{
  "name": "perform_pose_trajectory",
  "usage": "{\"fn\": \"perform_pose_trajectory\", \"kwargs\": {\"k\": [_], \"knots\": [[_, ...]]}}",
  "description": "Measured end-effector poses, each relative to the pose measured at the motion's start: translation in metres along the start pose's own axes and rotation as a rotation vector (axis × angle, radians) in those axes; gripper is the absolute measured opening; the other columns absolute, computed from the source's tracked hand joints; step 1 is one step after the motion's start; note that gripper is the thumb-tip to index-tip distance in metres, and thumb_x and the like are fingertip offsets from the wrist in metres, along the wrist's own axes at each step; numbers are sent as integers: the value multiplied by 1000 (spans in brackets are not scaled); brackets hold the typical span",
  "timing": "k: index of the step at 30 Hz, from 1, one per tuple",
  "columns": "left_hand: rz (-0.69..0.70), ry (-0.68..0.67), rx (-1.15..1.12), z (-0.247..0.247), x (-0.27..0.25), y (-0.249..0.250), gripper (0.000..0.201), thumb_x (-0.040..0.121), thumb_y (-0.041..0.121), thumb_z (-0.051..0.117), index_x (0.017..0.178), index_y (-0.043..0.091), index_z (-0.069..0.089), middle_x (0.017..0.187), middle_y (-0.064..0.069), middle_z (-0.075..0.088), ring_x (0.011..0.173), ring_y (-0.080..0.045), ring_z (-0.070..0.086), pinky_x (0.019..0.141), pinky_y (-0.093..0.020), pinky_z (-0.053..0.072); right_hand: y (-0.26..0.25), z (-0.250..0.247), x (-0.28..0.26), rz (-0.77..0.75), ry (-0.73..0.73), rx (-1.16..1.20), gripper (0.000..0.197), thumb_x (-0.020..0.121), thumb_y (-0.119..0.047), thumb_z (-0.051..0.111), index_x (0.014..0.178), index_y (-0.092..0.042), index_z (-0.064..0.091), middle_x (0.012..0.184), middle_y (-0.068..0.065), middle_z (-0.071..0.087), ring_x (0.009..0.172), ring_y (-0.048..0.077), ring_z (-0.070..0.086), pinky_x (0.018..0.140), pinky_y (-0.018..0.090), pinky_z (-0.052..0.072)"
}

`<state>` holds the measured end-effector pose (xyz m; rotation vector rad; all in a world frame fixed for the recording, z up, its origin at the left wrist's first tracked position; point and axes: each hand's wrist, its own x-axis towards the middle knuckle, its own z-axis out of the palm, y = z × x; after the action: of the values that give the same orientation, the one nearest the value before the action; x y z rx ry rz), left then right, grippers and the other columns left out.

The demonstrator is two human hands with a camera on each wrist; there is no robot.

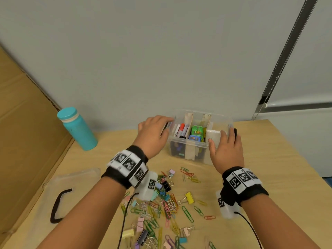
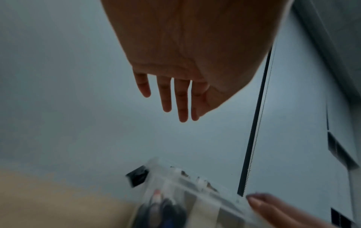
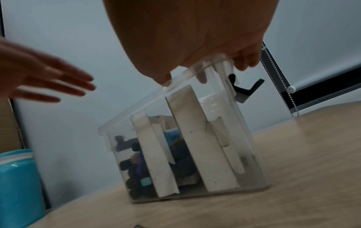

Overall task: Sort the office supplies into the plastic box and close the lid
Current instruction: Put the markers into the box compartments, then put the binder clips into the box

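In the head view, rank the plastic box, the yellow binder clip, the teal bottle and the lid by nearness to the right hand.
From the right hand:
1. Plastic box: gripped at its right end.
2. Yellow binder clip: near side, in the clip pile.
3. Teal bottle: far left, past the left hand.
4. Lid: lying flat at the left edge.

Right hand (image 1: pixel 226 151) hides the plastic box's (image 1: pixel 181 143) right end; lid (image 1: pixel 71 184) blurred

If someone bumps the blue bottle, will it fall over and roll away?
Probably. The blue bottle is tall and narrow and stands upright, so a bump near its lid would likely tip it. Its round body would then likely roll across the smooth wooden table. How full or heavy it is cannot be told.
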<state>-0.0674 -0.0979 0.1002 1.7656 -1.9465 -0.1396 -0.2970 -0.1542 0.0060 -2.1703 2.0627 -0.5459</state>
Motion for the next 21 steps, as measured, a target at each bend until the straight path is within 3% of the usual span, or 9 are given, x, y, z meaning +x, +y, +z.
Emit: {"fn": "perform_pose_trajectory", "kwargs": {"k": [2, 4, 6, 8, 10, 13, 16, 19, 21], "knots": [[-37, 9, -24, 1, -35, -15, 32, 96, 26, 42, 127, 32, 49, 129, 12, 50, 122, -10, 41, 101, -32, 29, -9, -7, -11, -70, 68, 14, 59, 96, -45, 34, 144, -12, 28, 159, 14, 4, 145, 38, 2, 118, 53, 9], [-87, -84, -8, 13, -65, -32, 29, 96, 26, 43, 123, 31, 52, 126, 12, 51, 119, -9, 44, 102, -33, 36, -26, -17, -30, -248, 156, 35, 55, 94, -36, 45, 143, -15, 31, 158, 13, 11, 146, 35, 4, 117, 49, 6], [-132, -252, 5, 30, -87, -48, 29, 96, 23, 43, 122, 29, 52, 126, 10, 51, 116, -10, 45, 101, -32, 40, -44, -19, -52, -450, 155, 92, 43, 92, -30, 50, 133, -18, 44, 148, 10, 35, 140, 29, 25, 116, 44, 19], [-128, -388, 17, 48, -101, -58, 31, 95, 17, 43, 124, 27, 53, 126, 6, 51, 115, -14, 47, 100, -32, 41, -60, -11, -68, -569, 19, 174, 25, 92, -27, 50, 115, -19, 55, 124, 1, 52, 119, 19, 45, 103, 33, 41], [-88, -446, 48, 60, -105, -61, 34, 94, 12, 44, 123, 25, 55, 124, 3, 51, 115, -17, 47, 98, -34, 42, -72, 4, -76, -562, -206, 247, 14, 93, -25, 49, 103, -18, 55, 106, -2, 54, 101, 16, 52, 84, 27, 46], [-57, -479, 102, 71, -106, -58, 41, 90, 3, 44, 124, 23, 56, 123, 1, 52, 113, -20, 47, 93, -36, 44, -88, 29, -79, -485, -486, 191, 17, 93, -25, 50, 106, -15, 53, 108, 3, 53, 97, 23, 55, 81, 34, 47], [-48, -531, 180, 76, -105, -57, 50, 86, -5, 44, 127, 21, 54, 123, -3, 51, 112, -24, 49, 91, -37, 44, -96, 44, -80, -441, -575, 102, 17, 92, -23, 51, 106, -13, 51, 108, 7, 52, 96, 26, 55, 78, 35, 45], [-46, -545, 225, 79, -104, -58, 48, 84, -7, 46, 124, 19, 55, 120, -6, 50, 110, -27, 50, 87, -37, 44, -96, 50, -79, -432, -586, 92, 3, 92, -15, 47, 89, -16, 47, 94, 5, 51, 86, 24, 52, 74, 33, 43], [-51, -549, 238, 81, -103, -60, 44, 84, -6, 48, 119, 20, 56, 117, -5, 50, 109, -26, 49, 85, -37, 43, -92, 52, -76, -430, -598, 97, 10, 91, -9, 45, 82, -15, 47, 90, 5, 52, 83, 24, 53, 76, 33, 47]]}}
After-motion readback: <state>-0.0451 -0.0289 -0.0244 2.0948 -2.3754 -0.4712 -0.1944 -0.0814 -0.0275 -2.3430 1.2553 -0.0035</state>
